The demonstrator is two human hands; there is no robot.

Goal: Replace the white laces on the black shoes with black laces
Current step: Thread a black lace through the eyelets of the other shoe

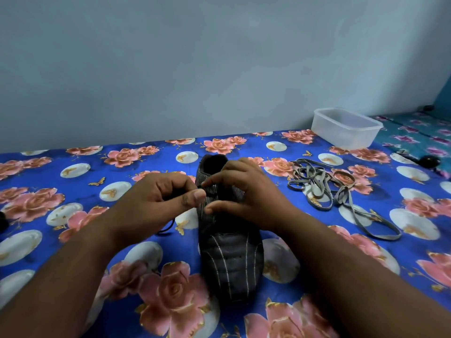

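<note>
Currently, one black shoe with thin pale stripes (228,242) was seen mid-cloth on the blue floral-print bedsheet (73,215), sole down, long axis running near-to-far, toe toward the camera and the heel opening pointed at the wall. A thin black lace (168,228) was pinched by the left hand (156,203) between thumb and curled fingers just beside the eyelet area; its slack trailed down onto the sheet left of the shoe. The lace tip was nipped by the right hand (246,191) with forefinger and thumb over the upper eyelets, the remaining fingers curved over the tongue. The removed flat off-white laces (336,198) were left in a loose tangle on the sheet to the right, well apart from the shoe. A translucent rectangular plastic tub (346,128) was noted at the far right by the wall. Handling judged: lace limp, light, prone to fraying at the end, so best gripped close behind the stiff tip for threading; shoe upper soft and flexible, likely to collapse under pressure, so best steadied by the eyelet flap. Second shoe not in view.
</note>
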